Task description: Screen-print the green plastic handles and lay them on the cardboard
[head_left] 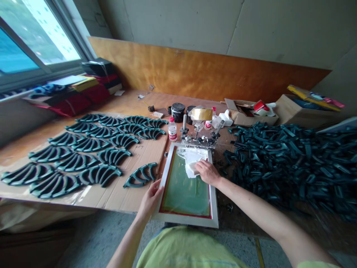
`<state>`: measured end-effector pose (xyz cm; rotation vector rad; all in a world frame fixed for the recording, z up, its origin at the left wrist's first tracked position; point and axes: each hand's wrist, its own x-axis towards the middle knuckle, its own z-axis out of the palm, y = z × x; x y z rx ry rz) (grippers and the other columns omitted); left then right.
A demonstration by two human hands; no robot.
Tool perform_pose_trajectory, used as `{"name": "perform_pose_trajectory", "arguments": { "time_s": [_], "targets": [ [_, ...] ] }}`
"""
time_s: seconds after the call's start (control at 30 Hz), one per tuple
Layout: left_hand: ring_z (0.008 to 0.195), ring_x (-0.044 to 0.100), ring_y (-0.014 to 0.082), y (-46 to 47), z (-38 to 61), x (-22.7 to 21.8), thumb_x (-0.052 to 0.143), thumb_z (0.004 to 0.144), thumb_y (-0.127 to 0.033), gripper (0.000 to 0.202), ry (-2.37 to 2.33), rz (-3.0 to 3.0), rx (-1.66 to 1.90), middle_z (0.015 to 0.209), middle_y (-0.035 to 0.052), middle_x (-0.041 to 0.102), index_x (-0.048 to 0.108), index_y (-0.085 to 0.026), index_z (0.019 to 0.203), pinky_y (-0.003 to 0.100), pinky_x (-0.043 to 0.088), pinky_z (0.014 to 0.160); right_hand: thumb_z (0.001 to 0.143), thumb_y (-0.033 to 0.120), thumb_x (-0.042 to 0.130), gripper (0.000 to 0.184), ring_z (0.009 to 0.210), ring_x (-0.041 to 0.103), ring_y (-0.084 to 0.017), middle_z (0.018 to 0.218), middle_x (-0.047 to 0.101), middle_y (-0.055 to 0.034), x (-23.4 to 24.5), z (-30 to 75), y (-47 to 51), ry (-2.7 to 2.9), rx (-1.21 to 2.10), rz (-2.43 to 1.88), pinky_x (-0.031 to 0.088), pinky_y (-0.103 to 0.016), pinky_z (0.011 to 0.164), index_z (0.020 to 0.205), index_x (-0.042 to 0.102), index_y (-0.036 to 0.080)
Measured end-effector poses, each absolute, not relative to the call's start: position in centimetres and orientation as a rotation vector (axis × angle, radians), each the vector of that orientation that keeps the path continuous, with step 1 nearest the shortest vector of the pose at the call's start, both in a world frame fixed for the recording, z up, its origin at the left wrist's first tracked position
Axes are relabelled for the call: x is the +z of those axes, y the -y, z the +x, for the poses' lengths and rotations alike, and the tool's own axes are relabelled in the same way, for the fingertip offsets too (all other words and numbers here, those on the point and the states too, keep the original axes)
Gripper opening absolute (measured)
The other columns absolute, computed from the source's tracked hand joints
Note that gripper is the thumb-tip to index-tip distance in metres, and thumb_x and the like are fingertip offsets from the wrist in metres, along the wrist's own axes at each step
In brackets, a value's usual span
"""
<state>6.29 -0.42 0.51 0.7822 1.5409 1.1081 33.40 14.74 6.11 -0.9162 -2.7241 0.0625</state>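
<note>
A screen printing frame [186, 193] with a pale metal border and green mesh lies before me on the table. My left hand [153, 193] grips the left side of its border. White tissue [192, 167] is bunched under my right hand [206, 172], whose fingers press it against the upper part of the mesh. White smears show near the frame's top edge, next to a metal clamp mount [199, 140]. Left of my left hand, a dark green curved handle piece [141, 175] rests on cardboard.
Rows of dark green curved parts [75, 160] cover the cardboard at left. A large heap of similar parts [290, 167] fills the right. Behind the frame stand a red-capped bottle [172, 130], black tubs [177, 111] and open cardboard boxes [252, 116].
</note>
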Motion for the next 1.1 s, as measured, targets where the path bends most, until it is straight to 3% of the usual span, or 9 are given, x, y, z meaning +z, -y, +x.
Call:
{"name": "perform_pose_trajectory", "arguments": {
  "time_s": [0.2,0.37,0.43,0.53,0.63,0.73,0.87,1.0,1.1],
  "targets": [
    [0.070,0.067,0.0209,0.4,6.5,1.8,0.069,0.070,-0.063,0.078,-1.533,0.704,1.094,0.080,0.0036,0.071,0.054,-0.016,0.131,0.028,0.052,0.060,0.085,0.013,0.061,0.017,0.089,0.061,-0.021,0.093,0.068,-0.0058,7.7,34.2,-15.7,2.681,0.272,-0.892,0.049,-0.031,0.080,0.098,0.068,0.020],
    [0.070,0.069,0.0213,0.3,6.1,5.8,0.075,0.066,-0.060,0.088,-1.446,0.617,1.087,0.083,0.0034,0.072,0.047,-0.020,0.139,0.030,0.054,0.061,0.081,0.022,0.071,0.058,0.099,0.064,-0.022,0.115,0.067,-0.0056,10.7,32.1,-22.1,2.463,0.381,-1.278,0.048,-0.031,0.088,0.135,0.053,0.028],
    [0.070,0.068,0.0204,0.0,5.7,8.3,0.072,0.068,-0.062,0.079,-1.426,0.618,1.103,0.085,0.0040,0.072,0.055,-0.020,0.134,0.029,0.054,0.061,0.082,0.028,0.071,0.061,0.099,0.064,-0.024,0.116,0.067,-0.0078,11.4,32.6,-23.7,2.384,0.298,-1.397,0.048,-0.033,0.088,0.139,0.050,0.028],
    [0.072,0.067,0.0195,-1.5,5.2,11.9,0.062,0.074,-0.069,0.065,-1.462,0.689,1.172,0.084,0.0042,0.072,0.068,-0.018,0.114,0.026,0.052,0.060,0.090,0.036,0.058,0.044,0.094,0.064,-0.025,0.108,0.068,-0.0088,11.5,35.7,-24.4,2.167,0.170,-1.556,0.048,-0.035,0.084,0.133,0.054,0.025],
    [0.077,0.067,0.0203,-4.3,5.4,14.9,0.053,0.080,-0.070,0.061,-1.402,0.794,1.370,0.090,0.0058,0.072,0.069,-0.017,0.107,0.028,0.053,0.063,0.093,0.033,0.050,0.026,0.085,0.064,-0.024,0.092,0.070,-0.0077,9.4,39.3,-23.2,1.988,0.235,-1.727,0.047,-0.035,0.078,0.111,0.064,0.019],
    [0.078,0.066,0.0188,-7.5,6.2,17.3,0.054,0.084,-0.061,0.047,-1.262,0.879,1.565,0.090,0.0060,0.070,0.067,-0.018,0.099,0.028,0.054,0.065,0.090,0.031,0.052,0.019,0.079,0.063,-0.022,0.084,0.069,-0.0061,5.8,40.5,-20.8,2.021,0.421,-1.738,0.047,-0.034,0.076,0.095,0.065,0.018],
    [0.070,0.063,0.0148,-10.3,7.2,19.5,0.056,0.084,-0.056,0.040,-1.169,0.897,1.636,0.076,0.0039,0.067,0.063,-0.017,0.084,0.024,0.051,0.061,0.085,0.033,0.063,0.015,0.087,0.063,-0.021,0.092,0.068,-0.0063,1.8,38.7,-17.3,2.192,0.538,-1.533,0.048,-0.032,0.079,0.093,0.062,0.020],
    [0.069,0.063,0.0128,-10.7,8.0,19.4,0.057,0.082,-0.060,0.044,-1.111,0.851,1.663,0.081,0.0031,0.068,0.059,-0.020,0.101,0.022,0.049,0.059,0.080,0.028,0.069,0.020,0.096,0.060,-0.022,0.099,0.066,-0.0055,0.3,37.2,-15.5,2.339,0.495,-1.387,0.046,-0.034,0.086,0.096,0.059,0.022],
    [0.069,0.062,0.0116,-9.4,8.5,16.8,0.058,0.083,-0.058,0.049,-1.190,0.790,1.648,0.084,0.0005,0.068,0.055,-0.025,0.118,0.021,0.048,0.060,0.080,0.022,0.070,0.022,0.101,0.058,-0.022,0.102,0.065,-0.0052,0.1,37.2,-15.4,2.364,0.471,-1.365,0.044,-0.036,0.090,0.099,0.059,0.022]
  ]
}}
